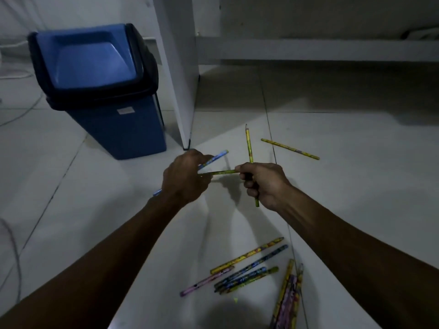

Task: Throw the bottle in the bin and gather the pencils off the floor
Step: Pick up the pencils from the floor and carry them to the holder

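My left hand (185,176) grips a blue pencil (215,158) that points up to the right, its other end showing below my wrist. My right hand (263,184) holds an upright yellow-green pencil (249,144). A green pencil (223,172) runs level between both hands, touched by fingers of each. One yellow pencil (289,148) lies alone on the floor to the right. Several coloured pencils (247,267) lie scattered on the tiles near me, with another bunch (288,295) at the bottom right. The blue bin (102,91), its swing lid closed, stands at the left. No bottle is in view.
A white desk panel (175,67) stands just right of the bin, its foot near my left hand. A white crossbar (308,51) runs along the back. Cables (14,252) trail over the white tiled floor (356,186) at the far left.
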